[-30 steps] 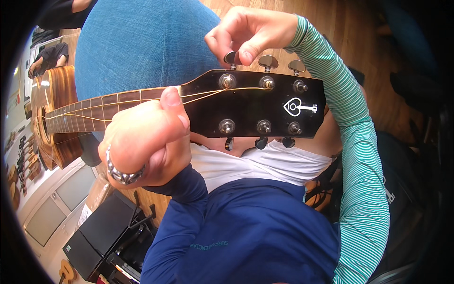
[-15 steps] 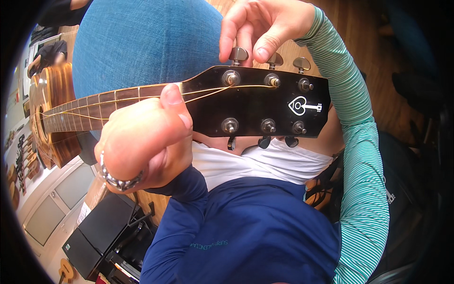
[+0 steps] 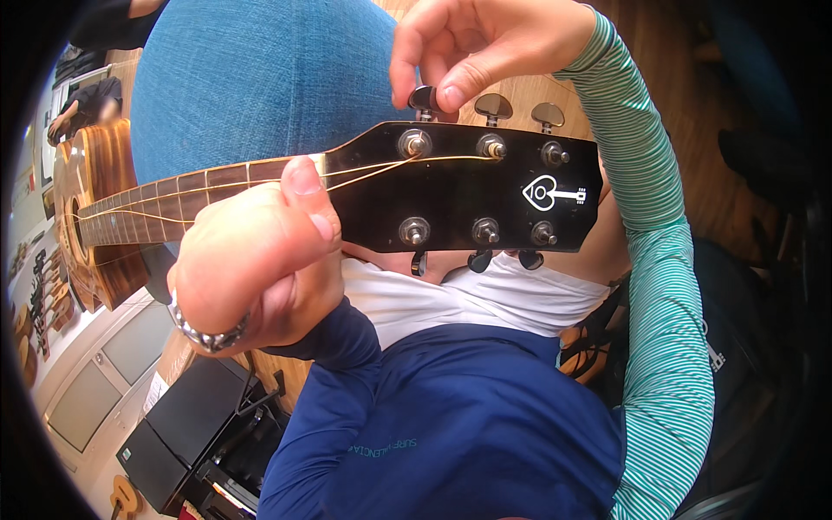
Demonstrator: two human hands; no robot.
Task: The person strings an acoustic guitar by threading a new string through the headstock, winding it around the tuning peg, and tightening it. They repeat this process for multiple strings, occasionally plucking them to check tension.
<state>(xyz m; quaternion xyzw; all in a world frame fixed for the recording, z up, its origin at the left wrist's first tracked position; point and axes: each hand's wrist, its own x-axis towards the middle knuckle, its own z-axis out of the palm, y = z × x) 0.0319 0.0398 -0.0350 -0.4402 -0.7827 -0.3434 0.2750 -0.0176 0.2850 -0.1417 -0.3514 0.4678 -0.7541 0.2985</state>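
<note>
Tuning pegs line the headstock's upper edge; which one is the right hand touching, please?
The leftmost peg, nearest the guitar neck; the right hand touches it, while the middle peg and rightmost peg stand untouched.

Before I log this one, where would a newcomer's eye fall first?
Probably on the black headstock with its white heart-shaped emblem, just right of centre. Next, the right hand pinching a tuning knob along the headstock's upper edge, then the left hand, wearing a silver bracelet, curled over the neck.

Black is seen here on the headstock, white on its emblem, green-and-white stripes on the right sleeve!
</note>
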